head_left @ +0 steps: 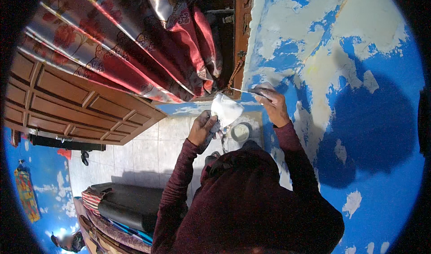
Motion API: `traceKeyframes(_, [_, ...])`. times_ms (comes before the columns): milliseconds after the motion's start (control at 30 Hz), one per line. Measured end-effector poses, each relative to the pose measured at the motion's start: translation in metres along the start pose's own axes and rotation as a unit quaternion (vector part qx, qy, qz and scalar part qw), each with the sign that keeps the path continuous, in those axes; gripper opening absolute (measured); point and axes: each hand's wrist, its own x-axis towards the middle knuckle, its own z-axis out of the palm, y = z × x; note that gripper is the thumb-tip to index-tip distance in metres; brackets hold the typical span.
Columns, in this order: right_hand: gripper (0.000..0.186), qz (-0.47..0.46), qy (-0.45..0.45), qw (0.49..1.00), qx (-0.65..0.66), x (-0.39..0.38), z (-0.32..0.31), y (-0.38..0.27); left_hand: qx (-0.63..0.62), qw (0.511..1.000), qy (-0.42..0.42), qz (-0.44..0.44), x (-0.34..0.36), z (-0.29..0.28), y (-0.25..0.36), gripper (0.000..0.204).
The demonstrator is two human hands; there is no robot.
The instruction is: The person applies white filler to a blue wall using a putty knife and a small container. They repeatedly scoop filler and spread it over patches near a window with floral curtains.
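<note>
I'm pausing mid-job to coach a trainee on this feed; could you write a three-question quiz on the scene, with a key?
1. True or false: the left hand holds a bright white piece by its lower left side.

2. What does the right hand hold? A) a round green bottle; B) a slim tool with a thin, straight blade; C) a folded red cloth.

3. Fill in: to the right of the silver-and-red floral fabric curtain, the wall with whitish, irregular patches is painted ____.

Key: 1. True. 2. B. 3. Blue.
</note>
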Motion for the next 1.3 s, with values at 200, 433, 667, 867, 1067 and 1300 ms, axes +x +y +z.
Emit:
traceKeyframes(200, [0.035, -0.168, -0.042, 0.981, -0.089, 0.001, 0.016, -0.008, -0.039, 0.997, -0.063, -0.036, -0.010, 0.007, 0.036, 0.026])
traceKeyframes(433, [0.041, -0.279, -0.009, 0.946, -0.166, -0.008, 0.024, 0.008, -0.032, 0.996, -0.071, 0.031, -0.018, 0.002, 0.039, 0.021])
traceKeyframes(667, [0.028, 0.047, 0.120, 0.991, 0.043, -0.031, 0.007, 0.082, 0.090, 0.989, 0.029, 0.111, -0.014, 0.001, 0.045, 0.022])
traceKeyframes(867, [0.022, 0.272, -0.003, 0.860, 0.432, -0.033, 0.001, -0.032, 0.237, 0.952, 0.060, 0.183, 0.000, -0.001, 0.019, 0.028])
traceKeyframes(1067, [0.022, 0.297, -0.033, 0.801, 0.519, -0.026, 0.023, -0.007, 0.464, 0.823, 0.072, 0.319, 0.009, 0.008, 0.021, 0.061])
traceKeyframes(1300, [0.029, 0.239, -0.062, 0.817, 0.522, -0.017, 0.009, -0.026, 0.604, 0.750, 0.057, 0.262, 0.015, -0.030, -0.031, 0.058])
